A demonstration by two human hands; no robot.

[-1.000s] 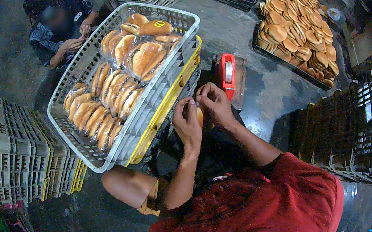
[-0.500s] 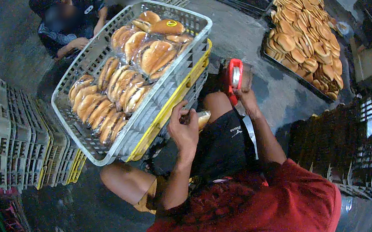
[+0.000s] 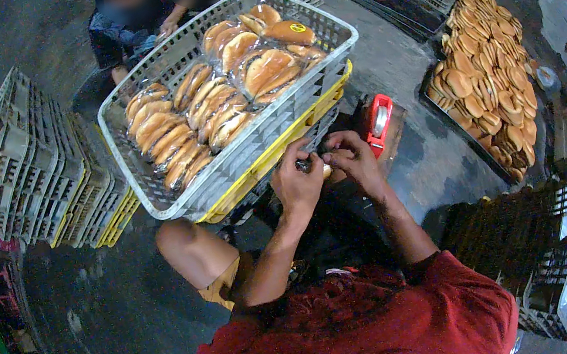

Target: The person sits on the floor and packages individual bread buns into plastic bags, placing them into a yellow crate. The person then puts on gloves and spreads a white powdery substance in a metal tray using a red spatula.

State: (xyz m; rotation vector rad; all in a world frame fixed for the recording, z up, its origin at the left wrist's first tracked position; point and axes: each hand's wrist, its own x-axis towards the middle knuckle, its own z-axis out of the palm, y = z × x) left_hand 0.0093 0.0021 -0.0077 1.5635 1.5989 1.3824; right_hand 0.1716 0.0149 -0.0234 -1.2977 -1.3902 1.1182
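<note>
Two hands, the left hand [image 3: 299, 180] and the right hand [image 3: 357, 162], meet at a mostly hidden, likely wrapped bun [image 3: 327, 169].
The left curls round it, presumably to steady it; the right's fingertips draw close, though whether they grip I cannot tell. A red tape dispenser [image 3: 380, 125] sits just beyond, seemingly for easy reach; bagged buns [image 3: 168, 136] fill part of a stacked grey crate [image 3: 313, 82].

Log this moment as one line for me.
left hand: holding bun; right hand: at bun; red tape dispenser: just beyond right hand; grey crate: wrapped buns inside
</note>
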